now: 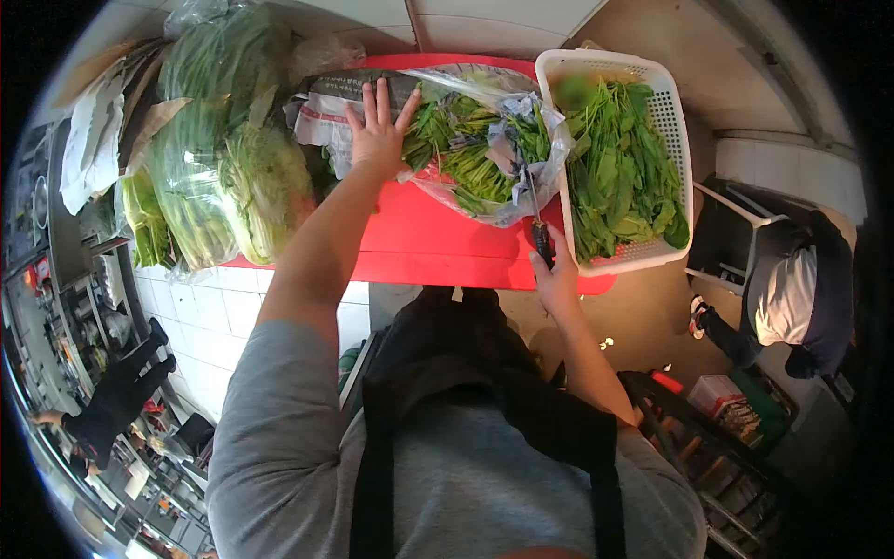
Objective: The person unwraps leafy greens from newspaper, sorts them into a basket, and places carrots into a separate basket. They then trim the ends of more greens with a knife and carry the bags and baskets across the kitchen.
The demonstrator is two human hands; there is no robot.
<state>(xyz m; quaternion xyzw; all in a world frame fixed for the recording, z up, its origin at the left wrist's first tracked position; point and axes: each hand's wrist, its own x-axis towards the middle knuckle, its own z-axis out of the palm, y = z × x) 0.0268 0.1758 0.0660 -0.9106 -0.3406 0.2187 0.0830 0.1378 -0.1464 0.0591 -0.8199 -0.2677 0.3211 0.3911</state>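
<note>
My left hand (377,135) lies with fingers spread over the left end of a clear plastic bag, beside printed wrapping (321,121). Out of the bag's opening show cut ends of green stems and leafy greens (475,168). In my right hand (557,284) is a knife (542,240), gripped by its dark handle, its blade pointing away from me across the bag's right side. Close to the right of the knife stands a white perforated basket (684,140) filled with loose leafy greens (624,172). All of this rests on a red table (438,261).
Large bagged green vegetables (219,140) stack up on the table's left, with cardboard (98,154) beyond them. A person (792,289) bends near a stool (731,238) at right; another person (112,396) stands far left by shelves. A crate (717,438) sits low at right.
</note>
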